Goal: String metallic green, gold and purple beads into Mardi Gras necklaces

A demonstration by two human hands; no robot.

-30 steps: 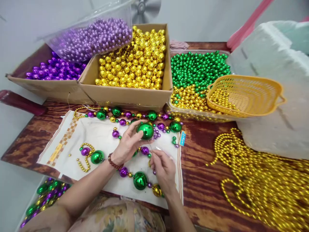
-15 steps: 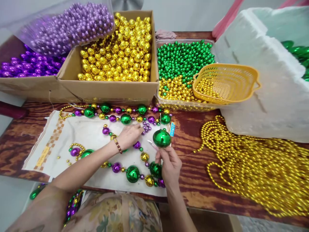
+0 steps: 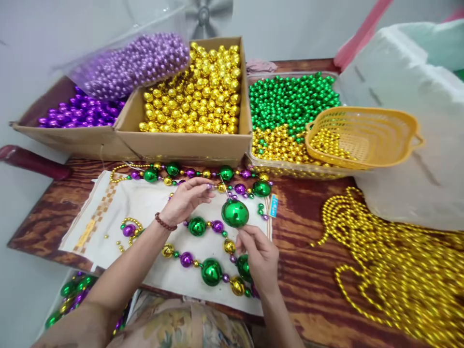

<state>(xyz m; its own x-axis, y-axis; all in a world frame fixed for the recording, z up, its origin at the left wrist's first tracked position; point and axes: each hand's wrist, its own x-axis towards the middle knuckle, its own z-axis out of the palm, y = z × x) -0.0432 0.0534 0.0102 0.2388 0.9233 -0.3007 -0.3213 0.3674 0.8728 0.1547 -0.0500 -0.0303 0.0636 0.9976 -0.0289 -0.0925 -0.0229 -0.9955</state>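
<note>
My left hand (image 3: 185, 200) is raised over the white cloth (image 3: 145, 198), pinching a small purple bead (image 3: 209, 186) at its fingertips. A thin needle (image 3: 224, 182) stands up through a large green bead (image 3: 235, 213), whose lower end my right hand (image 3: 259, 253) pinches. The needle's tip is a little right of the purple bead, apart from it. Around both hands lies a strand of green, purple and gold beads (image 3: 211, 271), partly hidden behind my right hand. Small purple beads (image 3: 232, 195) lie behind the large green bead.
Cardboard boxes hold gold beads (image 3: 192, 92) and purple beads (image 3: 81, 111), with a bag of light purple beads (image 3: 134, 63) on top. A clear tub holds green beads (image 3: 293, 99) beside a yellow basket (image 3: 380, 140). Gold bead strings (image 3: 402, 266) lie right, below a white foam box (image 3: 398, 121).
My left hand has lifted from the small purple beads with one between its fingertips. The needle and large green bead now tilt left. The view has shifted, so the scene sits lower and farther right.
</note>
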